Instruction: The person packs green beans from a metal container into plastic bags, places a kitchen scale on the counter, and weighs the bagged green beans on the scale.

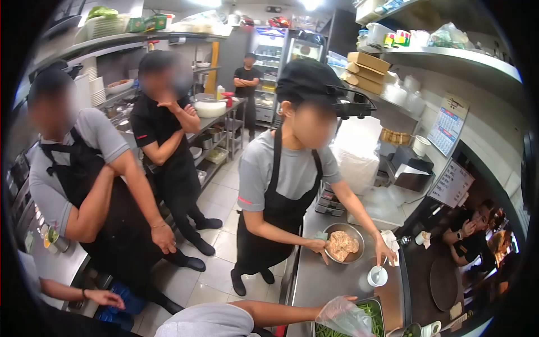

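Observation:
A bare arm in a grey sleeve enters from the bottom centre; I take its hand as my left hand [338,301]. It is at a clear plastic bag [351,319], which covers much of the hand and seems gripped by it. Directly under the bag, green beans [370,308] fill a metal tray [383,323] on the steel counter [306,285]. My right hand is not visible. Beyond the tray, a co-worker in a black apron steadies a metal bowl [360,254] of pale seasoned meat [341,245]. Their other hand reaches over a white cup [377,276].
Two people in aprons [76,163] stand at the left, and a bare forearm with a black wristband [84,294] shows at lower left. Another person [246,84] stands near the fridges. A shelf [460,56] overhangs the right. A dark round tray [443,283] lies beyond the counter.

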A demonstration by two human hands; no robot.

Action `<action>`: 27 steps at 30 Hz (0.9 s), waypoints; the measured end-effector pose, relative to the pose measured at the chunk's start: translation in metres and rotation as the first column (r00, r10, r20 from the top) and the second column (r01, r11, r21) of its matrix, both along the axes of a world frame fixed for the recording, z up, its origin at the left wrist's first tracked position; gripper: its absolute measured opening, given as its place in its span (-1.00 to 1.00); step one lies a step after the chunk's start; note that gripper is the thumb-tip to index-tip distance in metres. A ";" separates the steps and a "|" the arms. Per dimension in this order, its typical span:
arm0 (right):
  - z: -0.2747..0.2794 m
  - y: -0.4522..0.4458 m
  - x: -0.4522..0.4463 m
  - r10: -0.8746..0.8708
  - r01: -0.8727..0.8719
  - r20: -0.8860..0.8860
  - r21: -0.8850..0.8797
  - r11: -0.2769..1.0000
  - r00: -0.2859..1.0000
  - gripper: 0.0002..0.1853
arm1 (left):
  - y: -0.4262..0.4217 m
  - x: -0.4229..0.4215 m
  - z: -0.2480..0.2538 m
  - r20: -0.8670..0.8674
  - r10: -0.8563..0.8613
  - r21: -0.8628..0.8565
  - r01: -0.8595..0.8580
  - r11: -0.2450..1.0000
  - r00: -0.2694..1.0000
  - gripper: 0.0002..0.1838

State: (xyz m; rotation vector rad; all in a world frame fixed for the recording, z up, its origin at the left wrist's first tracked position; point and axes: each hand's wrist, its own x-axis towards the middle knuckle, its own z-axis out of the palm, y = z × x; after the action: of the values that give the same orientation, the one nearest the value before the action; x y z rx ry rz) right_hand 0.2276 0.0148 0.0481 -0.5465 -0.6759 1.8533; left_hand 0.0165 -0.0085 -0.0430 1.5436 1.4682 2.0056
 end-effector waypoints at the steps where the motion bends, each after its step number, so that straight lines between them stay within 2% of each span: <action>1: 0.030 -0.023 -0.023 -0.064 0.068 0.114 -0.035 0.997 0.991 -0.81 | -0.009 0.004 0.022 0.341 -0.226 -0.028 0.251 0.968 0.912 -0.45; 2: 0.020 -0.015 -0.017 0.201 -0.200 -0.011 -0.158 0.967 0.980 -0.77 | -0.015 0.004 0.034 0.638 -0.393 0.039 0.481 0.876 0.662 -0.46; 3: 0.008 -0.011 -0.018 0.209 -0.209 -0.015 -0.159 0.965 0.978 -0.77 | -0.023 -0.001 0.038 0.637 -0.385 0.036 0.474 0.880 0.667 -0.46; 4: 0.020 -0.021 -0.029 0.147 -0.132 0.132 -0.118 0.984 0.980 -0.75 | -0.029 -0.008 0.036 0.553 -0.453 0.031 0.526 0.850 0.699 -0.50; 5: 0.025 -0.029 -0.031 0.067 -0.048 0.275 -0.074 0.996 0.959 -0.73 | -0.027 -0.016 0.014 0.448 -0.448 0.009 0.497 0.868 0.774 -0.52; 6: -0.002 -0.013 -0.025 0.020 -0.011 0.486 -0.022 1.000 0.873 -0.67 | -0.024 -0.026 -0.009 0.338 -0.431 -0.005 0.459 0.888 0.837 -0.54; 7: -0.022 -0.003 -0.025 -0.259 -0.056 0.658 0.417 0.907 0.707 -0.79 | -0.018 -0.024 -0.048 0.204 -0.342 -0.009 0.351 0.936 0.917 -0.56; 8: -0.031 0.014 -0.009 -0.136 -0.298 0.813 0.356 0.886 0.566 -0.56 | -0.040 -0.035 -0.045 -0.425 -0.007 -0.210 -0.091 0.973 0.905 -0.56; 9: -0.028 0.017 -0.010 -0.147 -0.339 0.824 0.379 0.861 0.548 -0.45 | -0.061 -0.046 -0.041 -0.880 0.247 -0.031 -0.568 0.822 0.405 -0.57; 10: 0.011 0.008 -0.017 -0.415 -0.425 0.885 0.465 0.777 0.211 -0.38 | -0.067 -0.055 -0.018 -0.728 0.235 -0.131 -0.467 0.874 0.644 -0.62; 11: 0.008 0.013 -0.014 -0.586 -0.501 0.798 0.567 0.654 0.138 -0.22 | -0.077 -0.069 0.005 -0.004 0.006 -0.227 -0.007 0.974 1.000 -0.67; 12: 0.020 0.020 -0.017 -0.513 -0.567 0.858 0.409 0.715 -0.027 -0.05 | -0.085 -0.080 0.032 0.541 -0.238 -0.019 0.294 0.956 0.807 -0.72; 13: 0.019 0.014 -0.019 -0.458 -0.564 0.883 0.328 0.758 -0.103 0.04 | -0.096 -0.093 0.063 0.744 -0.381 0.173 0.392 0.903 0.549 -0.76; 14: 0.007 0.021 -0.021 -0.440 -0.579 0.885 0.280 0.766 -0.155 0.09 | -0.092 -0.087 0.093 0.391 -0.071 -0.157 0.143 0.977 0.918 -0.81; 15: 0.010 0.019 -0.022 -0.441 -0.597 0.863 0.223 0.770 -0.246 0.09 | -0.088 -0.079 0.131 -0.101 0.273 -0.366 -0.291 0.884 0.957 -0.86; 16: 0.010 0.015 -0.025 -0.445 -0.622 0.836 0.168 0.764 -0.321 0.08 | -0.082 -0.084 0.120 0.251 0.160 -0.292 -0.083 0.953 0.955 -0.88; 17: 0.007 0.014 -0.024 -0.406 -0.582 0.840 0.138 0.802 -0.359 0.08 | -0.080 -0.078 0.141 0.122 0.161 -0.389 -0.102 0.915 0.979 -0.86; 19: 0.001 0.013 -0.022 -0.429 -0.576 0.870 0.226 0.785 -0.243 -0.02 | -0.071 -0.073 0.148 0.367 0.038 -0.406 0.124 0.905 0.929 -0.82; 20: -0.004 0.010 -0.022 -0.422 -0.554 0.868 0.223 0.802 -0.262 -0.02 | -0.062 -0.075 0.142 0.331 0.054 -0.521 0.134 0.843 0.942 -0.79; 22: -0.005 0.006 -0.025 -0.515 -0.544 0.818 0.319 0.776 -0.256 -0.19 | -0.049 -0.074 0.143 0.393 -0.023 -0.517 0.241 0.822 0.919 -0.79; 23: -0.006 0.006 -0.025 -0.512 -0.532 0.816 0.317 0.785 -0.269 -0.19 | -0.043 -0.075 0.145 0.446 -0.067 -0.510 0.315 0.800 0.893 -0.78; 25: -0.008 0.009 -0.028 -0.442 -0.463 0.870 0.306 0.832 -0.219 -0.29 | -0.030 -0.075 0.149 0.473 -0.081 -0.508 0.346 0.789 0.877 -0.74; 27: -0.009 0.015 -0.025 -0.446 -0.446 0.870 0.322 0.835 -0.207 -0.34 | -0.018 -0.069 0.161 0.500 -0.114 -0.436 0.363 0.823 0.858 -0.69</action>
State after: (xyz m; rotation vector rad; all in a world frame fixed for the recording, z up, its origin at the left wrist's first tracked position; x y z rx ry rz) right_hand 0.2023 0.0295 0.0389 -1.6749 -2.2675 0.5059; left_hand -0.0529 -0.0262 0.1184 0.8982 1.3682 1.5013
